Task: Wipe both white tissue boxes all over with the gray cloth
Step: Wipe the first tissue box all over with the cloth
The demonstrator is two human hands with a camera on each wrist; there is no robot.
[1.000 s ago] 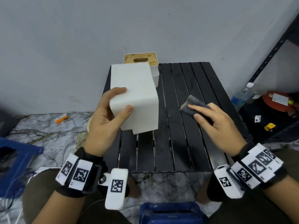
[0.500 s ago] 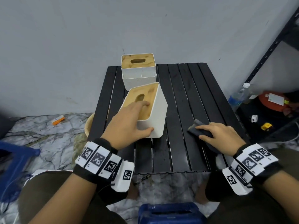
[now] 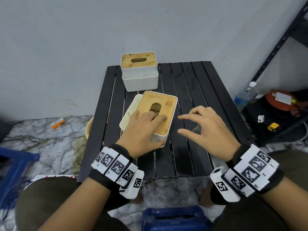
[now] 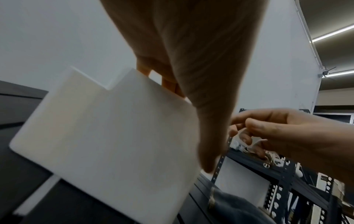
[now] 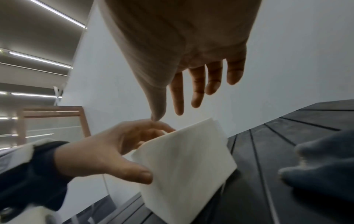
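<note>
The near white tissue box (image 3: 166,104), wooden lid up, stands on the black slatted table (image 3: 191,90). My left hand (image 3: 155,130) grips it, fingers on the lid and thumb on the near white side (image 4: 107,136). The right wrist view shows that same hold on the box (image 5: 187,166). My right hand (image 3: 186,124) hovers just right of the box with fingers spread, holding nothing. The gray cloth (image 3: 196,129) lies on the table under that hand, mostly hidden; more of the cloth (image 5: 325,163) shows from the right wrist. The second tissue box (image 3: 139,72) stands at the table's far edge.
A wall rises right behind the table. A black metal rack (image 3: 273,52) stands to the right, with a plastic bottle (image 3: 243,97) and a red object (image 3: 280,100) at its foot. A blue container (image 3: 173,219) sits by my knees. An orange item (image 3: 57,123) lies on the floor.
My left hand turned the near box from bottom-up in the air to upright and set it on the table. My right hand lowered the cloth onto the table and let go.
</note>
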